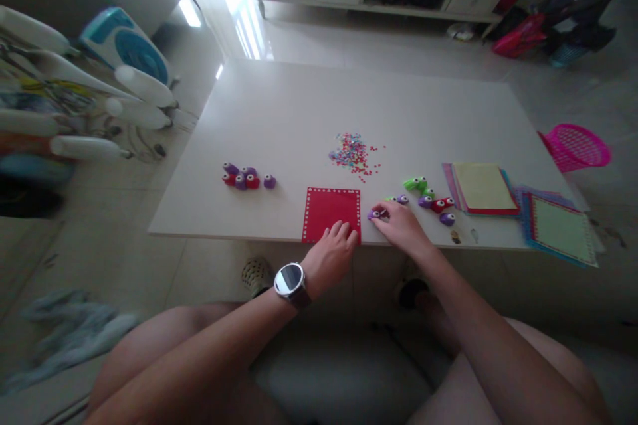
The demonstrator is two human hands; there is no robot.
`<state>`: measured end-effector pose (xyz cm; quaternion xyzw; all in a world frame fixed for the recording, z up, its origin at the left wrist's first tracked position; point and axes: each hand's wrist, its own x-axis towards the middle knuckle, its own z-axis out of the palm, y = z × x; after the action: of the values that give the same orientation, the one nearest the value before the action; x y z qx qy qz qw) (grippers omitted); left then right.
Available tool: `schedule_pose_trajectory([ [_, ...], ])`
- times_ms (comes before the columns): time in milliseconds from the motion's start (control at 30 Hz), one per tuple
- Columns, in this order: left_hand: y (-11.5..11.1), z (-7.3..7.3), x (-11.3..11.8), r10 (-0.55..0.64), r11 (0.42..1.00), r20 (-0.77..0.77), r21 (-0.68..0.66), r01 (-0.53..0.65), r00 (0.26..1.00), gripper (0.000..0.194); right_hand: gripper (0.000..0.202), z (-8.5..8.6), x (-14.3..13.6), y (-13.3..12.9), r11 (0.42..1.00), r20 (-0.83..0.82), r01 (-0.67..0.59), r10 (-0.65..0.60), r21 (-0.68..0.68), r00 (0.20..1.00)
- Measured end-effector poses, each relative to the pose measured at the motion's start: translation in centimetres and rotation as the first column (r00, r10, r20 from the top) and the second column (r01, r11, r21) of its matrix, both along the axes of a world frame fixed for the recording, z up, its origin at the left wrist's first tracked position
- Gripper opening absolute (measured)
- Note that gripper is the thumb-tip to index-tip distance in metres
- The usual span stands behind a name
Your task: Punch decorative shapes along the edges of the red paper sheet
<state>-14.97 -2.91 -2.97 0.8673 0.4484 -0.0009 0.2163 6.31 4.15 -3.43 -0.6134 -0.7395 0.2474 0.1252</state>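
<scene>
A red square of paper (331,209) lies at the table's front edge, with small pale shapes running along its borders. My left hand (333,254), with a watch on the wrist, rests its fingers on the lower right part of this sheet and holds nothing. Just right of the paper, my right hand (399,222) is closed on a small purple craft punch (373,214) with a round white top. Beside and beyond that hand stand several more punches: green ones (416,182), red ones (442,204) and a purple one (447,219).
Behind the red paper lies a heap of tiny coloured paper bits (351,151). Several purple and red punches (242,177) sit at left. Two paper stacks, one topped pale yellow (483,187), the other pale green (561,226), lie at right. A pink basket (581,147) stands beyond the table.
</scene>
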Motion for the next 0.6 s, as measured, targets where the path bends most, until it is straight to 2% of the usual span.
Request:
schedule_pose_trajectory([
  [100, -0.1, -0.3, 0.0, 0.004, 1.0, 0.0, 0.005, -0.004, 1.0, 0.04, 0.007, 0.6, 0.6, 0.2, 0.999, 0.119, 0.018, -0.022, 0.042, 0.993],
  [267, -0.2, -0.6, 0.0, 0.027, 0.999, -0.017, 0.018, -0.026, 0.999, 0.043, 0.007, 0.9, 1.6, 0.3, 1.0, 0.242, 0.019, -0.017, -0.005, 0.97],
  [467, -0.3, -0.7, 0.2, 0.016, 1.0, -0.048, 0.017, -0.015, 0.999, 0.048, 0.024, 0.8, 0.8, -0.2, 0.997, 0.154, -0.069, 0.063, 0.037, 0.986],
  [600, -0.2, -0.5, 0.2, 0.01, 1.0, -0.067, 0.023, -0.008, 0.998, 0.049, 0.027, 0.7, -0.2, -0.8, 0.998, 0.118, -0.066, 0.068, -0.021, 0.991],
])
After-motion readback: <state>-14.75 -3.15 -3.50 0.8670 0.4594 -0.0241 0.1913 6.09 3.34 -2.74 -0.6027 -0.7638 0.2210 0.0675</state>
